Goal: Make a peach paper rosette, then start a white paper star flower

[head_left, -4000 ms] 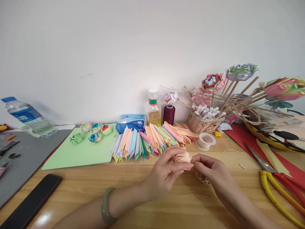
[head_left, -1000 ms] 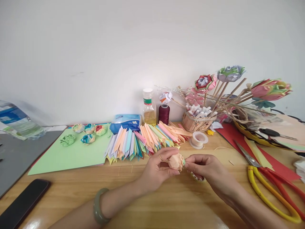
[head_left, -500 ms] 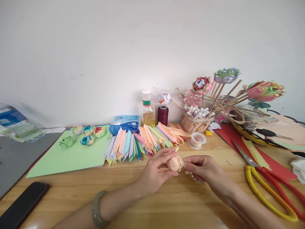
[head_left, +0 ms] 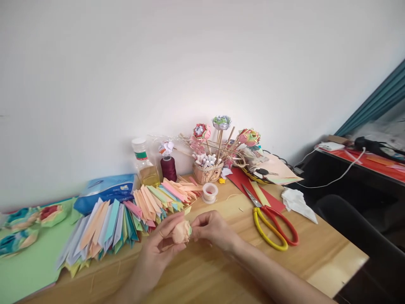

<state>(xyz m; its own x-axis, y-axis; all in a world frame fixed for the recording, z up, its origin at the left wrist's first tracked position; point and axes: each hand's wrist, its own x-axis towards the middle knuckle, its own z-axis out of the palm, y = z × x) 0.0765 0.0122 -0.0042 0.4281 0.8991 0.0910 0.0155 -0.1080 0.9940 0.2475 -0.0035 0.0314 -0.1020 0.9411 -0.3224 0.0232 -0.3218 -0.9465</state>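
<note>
A small peach paper flower [head_left: 181,232] with some green at its edge sits between my hands, over the wooden table. My left hand [head_left: 161,242] wraps round it from the left, thumb below and fingers above. At its right side the fingertips of my right hand [head_left: 207,228] are pinched together against the green edge; what exactly they grip is too small to tell. Just behind the hands lie rows of folded paper strips [head_left: 107,223] in many colours. A roll of white thread or tape [head_left: 209,193] stands beyond my right hand.
Scissors [head_left: 268,219] with yellow and red handles lie right of my hands. Behind are a blue packet [head_left: 107,192], a bottle [head_left: 146,166], a maroon thread spool [head_left: 168,169] and a basket [head_left: 207,173] with paper flowers on sticks. The table's edge [head_left: 351,276] is at right.
The view has swung to the right, showing a chair, a red surface and a curtain; the phone has left view. My hands still hold the peach flower in much the same way.
</note>
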